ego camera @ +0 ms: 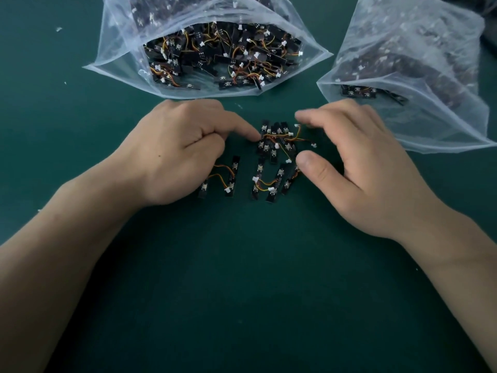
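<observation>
Small black circuit strips (273, 153): narrow rectangular boards, each carrying a tiny pale button and trailing orange, yellow and red wires that end in a white plug. All are lying flat on the green tabletop (242, 265), between the left hand (174, 152) and the right hand (363, 162).
- Upper cluster: several are lying side by side and overlapping, wires crossing over them. The left index fingertip is touching its left edge.
- Lower group (277, 179): three are lying slanted, roughly parallel.
- Left pair (233, 170): two are lying just beside the left hand, one partly under it.

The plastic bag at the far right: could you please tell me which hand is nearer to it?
Right. The right hand sits just in front of the bag; the left hand is farther off, beyond the loose parts.
</observation>
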Action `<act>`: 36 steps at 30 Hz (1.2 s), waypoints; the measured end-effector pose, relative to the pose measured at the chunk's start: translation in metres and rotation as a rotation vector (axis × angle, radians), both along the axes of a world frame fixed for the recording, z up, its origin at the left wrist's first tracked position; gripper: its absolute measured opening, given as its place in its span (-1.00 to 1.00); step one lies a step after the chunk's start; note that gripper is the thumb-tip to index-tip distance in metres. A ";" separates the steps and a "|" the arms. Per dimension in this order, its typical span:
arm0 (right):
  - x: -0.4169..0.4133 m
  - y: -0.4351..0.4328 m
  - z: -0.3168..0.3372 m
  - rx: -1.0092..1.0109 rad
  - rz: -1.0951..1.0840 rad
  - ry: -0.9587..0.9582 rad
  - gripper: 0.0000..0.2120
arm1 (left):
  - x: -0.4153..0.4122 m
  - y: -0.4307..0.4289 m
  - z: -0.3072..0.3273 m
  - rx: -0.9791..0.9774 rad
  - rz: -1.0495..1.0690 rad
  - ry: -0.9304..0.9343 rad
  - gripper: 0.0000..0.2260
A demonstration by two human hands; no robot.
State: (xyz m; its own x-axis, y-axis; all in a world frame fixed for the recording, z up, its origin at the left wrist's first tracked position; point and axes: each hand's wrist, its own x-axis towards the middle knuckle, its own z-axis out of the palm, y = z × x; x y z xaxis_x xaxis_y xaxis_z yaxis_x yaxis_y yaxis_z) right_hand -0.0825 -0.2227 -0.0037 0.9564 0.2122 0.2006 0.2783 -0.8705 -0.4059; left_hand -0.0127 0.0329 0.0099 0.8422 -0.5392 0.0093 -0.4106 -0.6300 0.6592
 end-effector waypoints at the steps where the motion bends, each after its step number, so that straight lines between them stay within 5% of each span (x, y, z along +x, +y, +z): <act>1: 0.000 0.001 0.001 -0.012 0.017 -0.011 -0.48 | 0.000 0.000 0.000 0.003 -0.008 -0.006 -0.49; 12: 0.000 0.016 0.002 -0.223 0.103 0.029 -0.36 | 0.000 -0.001 -0.011 -0.032 0.013 -0.069 -0.73; 27: 0.001 -0.002 0.005 0.005 -0.113 -0.075 -0.68 | -0.003 0.008 -0.006 -0.110 0.015 -0.016 -0.56; 36: -0.010 -0.001 0.017 0.016 -0.119 0.007 -0.76 | -0.007 0.023 0.002 0.127 0.069 -0.160 -0.64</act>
State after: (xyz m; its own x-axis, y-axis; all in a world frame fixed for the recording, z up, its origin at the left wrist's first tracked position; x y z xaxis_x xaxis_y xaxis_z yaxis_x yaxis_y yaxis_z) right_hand -0.0927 -0.2238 0.0131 0.9760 0.0939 0.1965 0.1706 -0.8904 -0.4220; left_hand -0.0192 0.0558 0.0114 0.8702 -0.4859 0.0818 -0.4570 -0.7339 0.5025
